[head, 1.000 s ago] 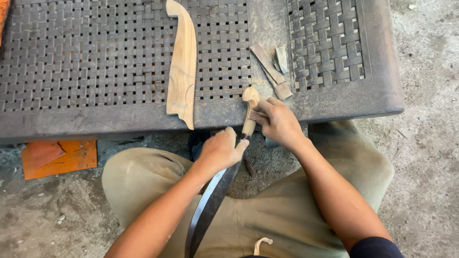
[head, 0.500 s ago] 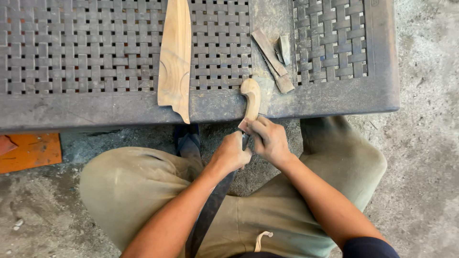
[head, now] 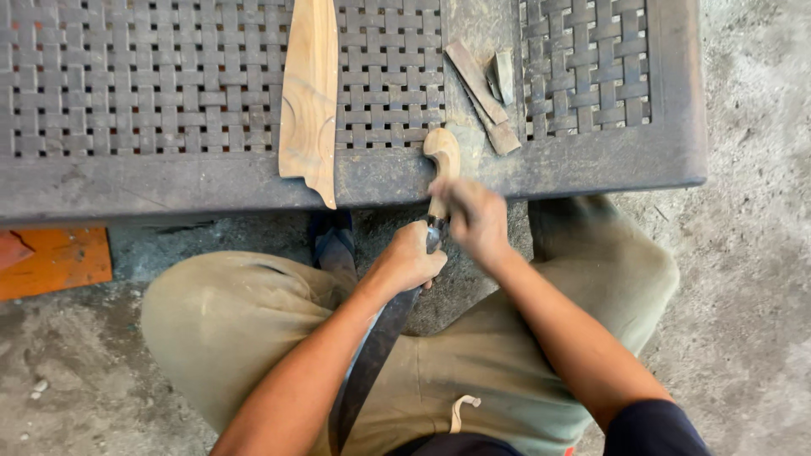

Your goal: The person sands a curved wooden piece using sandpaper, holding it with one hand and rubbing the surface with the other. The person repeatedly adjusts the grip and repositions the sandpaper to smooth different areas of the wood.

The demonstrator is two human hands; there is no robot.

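Nearest the camera, the long dark blade (head: 372, 355) runs back along the left forearm toward the lap of the khaki trousers (head: 253, 329), its far end brought up to the carved wooden handle (head: 442, 165); kept this close to the body, it looks as though it is held that way so the arm can steady it. The left hand (head: 411, 259), just on the near side of the handle, is curled shut around the blade where metal meets wood. The right hand (head: 473, 215) is blurred; it appears wrapped around the handle's lower shaft, fingers closed, though how tightly cannot be told. The handle itself stands out from the grip with its rounded, hooked top lying on the near rim of the bench (head: 591, 169), probably propped there so the edge takes the pressure. Left of the handle, a long pale wooden blank (head: 309, 93) lies flat across the woven bench top, its pointed tip overhanging the rim. Beyond the handle and a little to its right, a flat wooden strip (head: 478, 89) and a small grey wedge (head: 503, 74) rest side by side. Far left of the handle, below the bench, an orange board (head: 55, 262) lies on the concrete floor (head: 743, 279).
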